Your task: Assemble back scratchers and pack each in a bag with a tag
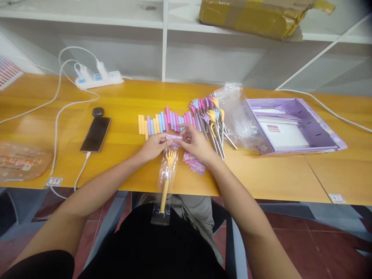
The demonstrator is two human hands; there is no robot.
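A yellow back scratcher (165,190) with a small hand-shaped head lies in a clear plastic bag (161,170), which hangs over the table's front edge. At the bag's top, a purple-pink card (174,137) is pinched between my left hand (157,145) and my right hand (195,144). Both hands are closed, fingertips and thumbs meeting at the card. Several similar cards (197,166) lie beside my right wrist. Beyond my hands are rows of pastel handle tubes (158,123). To their right is a pile of metal rods with coloured hand-shaped heads (213,120).
Clear plastic bags (236,116) lie beside a purple open box (325,145) at right. On the left are a phone (95,134), a black earbud case (98,112), white cables and a power strip (113,78). A taped carton (250,17) rests on the shelf above.
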